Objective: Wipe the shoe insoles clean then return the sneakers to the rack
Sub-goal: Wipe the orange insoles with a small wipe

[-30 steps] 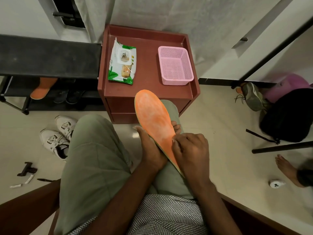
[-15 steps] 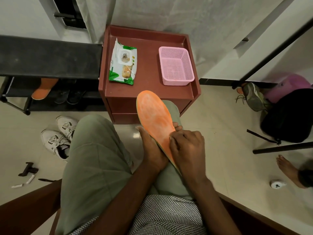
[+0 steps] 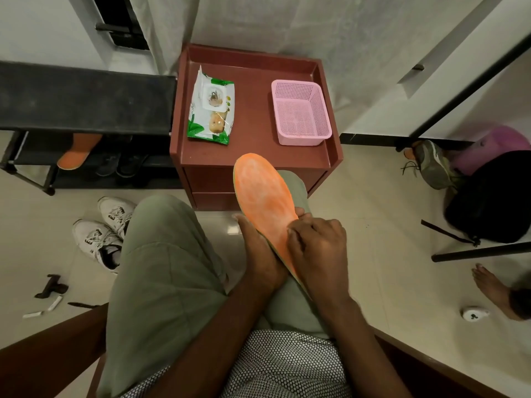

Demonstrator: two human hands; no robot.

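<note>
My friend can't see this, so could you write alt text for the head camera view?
A seated person's left hand holds an orange insole on their lap while the right hand rubs it; wet wipes and a pink basket sit on a cabinet ahead.

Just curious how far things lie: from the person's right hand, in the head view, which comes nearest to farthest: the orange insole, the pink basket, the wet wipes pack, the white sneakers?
From the right hand:
1. Orange insole, under its fingers.
2. Pink basket, ahead on the cabinet.
3. Wet wipes pack, ahead, leftward.
4. White sneakers, on the floor, far left.

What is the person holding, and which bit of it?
An orange insole, held at its heel end: left hand underneath, right hand on top.
</note>
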